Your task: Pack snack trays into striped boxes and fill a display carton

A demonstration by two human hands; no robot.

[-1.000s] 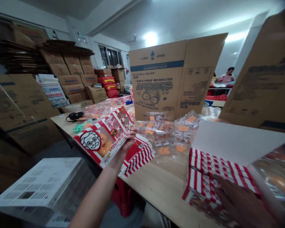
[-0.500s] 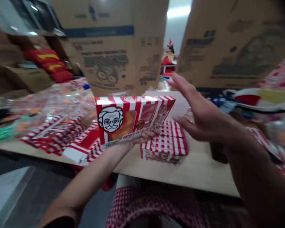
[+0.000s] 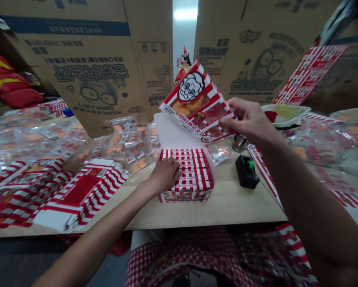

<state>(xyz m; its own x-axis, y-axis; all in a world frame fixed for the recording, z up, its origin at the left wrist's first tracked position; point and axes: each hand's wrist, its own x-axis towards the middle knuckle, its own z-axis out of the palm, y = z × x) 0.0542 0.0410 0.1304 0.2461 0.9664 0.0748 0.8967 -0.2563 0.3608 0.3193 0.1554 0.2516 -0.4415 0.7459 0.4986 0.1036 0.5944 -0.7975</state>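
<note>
My right hand [image 3: 247, 117] grips the right end of a red-and-white striped snack box [image 3: 198, 105], which it holds tilted in the air. The box has a cartoon face and a window showing orange contents. Beneath it stands an open carton [image 3: 186, 196] with its white lid flap [image 3: 174, 131] raised at the back. Narrow striped boxes [image 3: 193, 167] fill the carton in a tight row. My left hand [image 3: 165, 173] rests on the left side of these boxes, fingers bent and a little apart; the fingertips are partly hidden.
Flat striped cartons [image 3: 86, 189] lie stacked at the left. Clear bags of orange pieces [image 3: 119, 145] spread behind. A black tape dispenser [image 3: 247, 172] stands at the right, near a white tray [image 3: 286, 113]. Tall cardboard boxes [image 3: 92, 71] wall off the back.
The snack box has passed from my left hand to my right and risen, tilting. My left hand has come down onto the boxes in the carton. The view has turned right.
</note>
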